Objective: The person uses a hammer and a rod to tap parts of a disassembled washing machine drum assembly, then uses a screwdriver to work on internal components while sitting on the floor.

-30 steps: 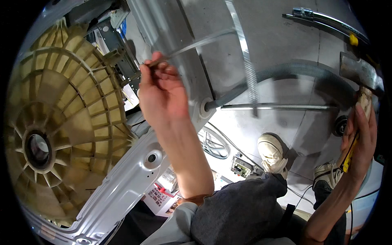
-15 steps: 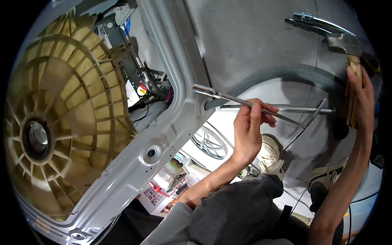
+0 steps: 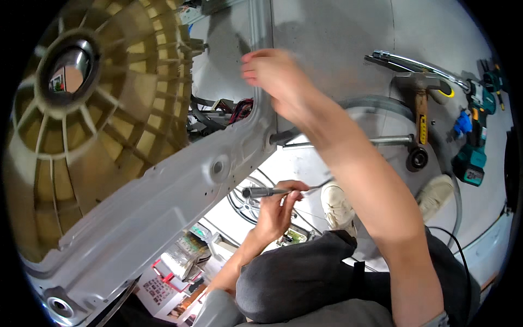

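Observation:
My left hand (image 3: pixel 275 215) grips a metal socket wrench (image 3: pixel 259 192) below the grey sheet-metal cabinet frame (image 3: pixel 147 201), its socket end pointing left. My right hand (image 3: pixel 278 79) is blurred over the frame's upper rail, fingers slightly bent; I cannot tell whether it holds or touches anything. A large yellowish ribbed plastic tub (image 3: pixel 125 82) with a round central hub fills the upper left. The hammer (image 3: pixel 420 103) lies on the floor to the right.
Right of me lie a long chrome tool (image 3: pixel 430 71), a teal cordless power tool (image 3: pixel 469 163) and a black ring part (image 3: pixel 418 158). A grey corrugated hose (image 3: pixel 370 103) curves behind my arm. My shoes (image 3: pixel 338 204), cables and papers (image 3: pixel 155 289) are below.
My right hand has released the hammer onto the floor and swung up-left to the frame. My left hand has moved down-left with the wrench. The tub appears higher as the view shifted.

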Demonstrator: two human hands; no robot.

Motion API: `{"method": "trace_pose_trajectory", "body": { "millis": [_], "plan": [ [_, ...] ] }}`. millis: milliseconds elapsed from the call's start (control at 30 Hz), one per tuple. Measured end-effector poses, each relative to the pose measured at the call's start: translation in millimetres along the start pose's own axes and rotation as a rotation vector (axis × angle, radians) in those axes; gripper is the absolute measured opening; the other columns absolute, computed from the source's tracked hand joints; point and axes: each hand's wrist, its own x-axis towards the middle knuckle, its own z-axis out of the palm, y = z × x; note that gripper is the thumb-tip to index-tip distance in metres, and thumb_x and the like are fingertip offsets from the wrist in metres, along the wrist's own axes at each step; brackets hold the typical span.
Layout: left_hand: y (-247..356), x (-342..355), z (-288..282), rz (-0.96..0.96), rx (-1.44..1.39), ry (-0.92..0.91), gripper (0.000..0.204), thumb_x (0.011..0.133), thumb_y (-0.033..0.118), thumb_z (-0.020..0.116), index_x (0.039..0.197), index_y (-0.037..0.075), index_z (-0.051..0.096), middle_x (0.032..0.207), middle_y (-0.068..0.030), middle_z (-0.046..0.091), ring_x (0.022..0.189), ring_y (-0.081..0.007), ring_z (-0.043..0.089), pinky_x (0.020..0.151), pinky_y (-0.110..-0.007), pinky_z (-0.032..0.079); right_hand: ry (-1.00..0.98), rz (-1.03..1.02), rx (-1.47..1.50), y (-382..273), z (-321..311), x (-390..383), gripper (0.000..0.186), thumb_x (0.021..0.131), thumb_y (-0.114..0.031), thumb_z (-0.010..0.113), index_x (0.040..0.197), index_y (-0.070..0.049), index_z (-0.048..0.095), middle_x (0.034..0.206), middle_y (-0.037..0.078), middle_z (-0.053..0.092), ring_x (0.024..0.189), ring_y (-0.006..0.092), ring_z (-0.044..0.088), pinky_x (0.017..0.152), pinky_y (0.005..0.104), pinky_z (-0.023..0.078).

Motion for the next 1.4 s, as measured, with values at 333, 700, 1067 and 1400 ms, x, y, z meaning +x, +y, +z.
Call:
{"method": "trace_pose_trajectory", "body": {
  "millis": [333, 700, 1067, 1400],
  "plan": [
    [-23, -131, -50, -0.236, 0.223, 0.279, 0.013, 0.088, -0.004, 0.043, 0.095, -0.004, 0.055, 0.090, -0.0148, 0.063, 0.074, -0.0177, 0.061, 0.069, -0.029, 0.050, -0.244, 0.190, 0.431, 80, 119, 131, 0.020, 0.088, -0.010, 0.051, 0.104, -0.001, 0.058, 0.098, 0.011, 0.062, 0.081, 0.0215, 0.061, 0.073, 0.0333, 0.052],
    [-37, -141, -38, -0.562, -0.018, 0.357, 0.016, 0.093, 0.006, 0.041, 0.093, -0.005, 0.053, 0.090, -0.0145, 0.063, 0.075, -0.0154, 0.059, 0.070, -0.028, 0.048, -0.405, 0.126, 0.586, 89, 133, 152, 0.031, 0.084, -0.010, 0.056, 0.111, 0.005, 0.055, 0.104, 0.015, 0.061, 0.085, 0.0237, 0.060, 0.077, 0.0366, 0.050],
    [-56, -133, -35, -0.486, -0.207, 0.426, 0.018, 0.096, 0.014, 0.040, 0.097, -0.002, 0.049, 0.095, -0.0170, 0.061, 0.075, -0.0162, 0.058, 0.070, -0.029, 0.048, -0.350, 0.163, 0.585, 81, 131, 154, 0.030, 0.082, -0.005, 0.057, 0.111, 0.005, 0.053, 0.098, 0.015, 0.061, 0.082, 0.0251, 0.059, 0.068, 0.0400, 0.048],
    [-53, -120, -38, -0.514, -0.237, 0.448, 0.017, 0.095, 0.008, 0.041, 0.098, -0.005, 0.052, 0.096, -0.0140, 0.062, 0.073, -0.0139, 0.057, 0.069, -0.026, 0.048, -0.309, 0.175, 0.459, 85, 132, 157, 0.015, 0.081, -0.007, 0.059, 0.094, 0.000, 0.059, 0.088, 0.011, 0.062, 0.071, 0.0226, 0.058, 0.061, 0.0370, 0.046]
  ]
}}
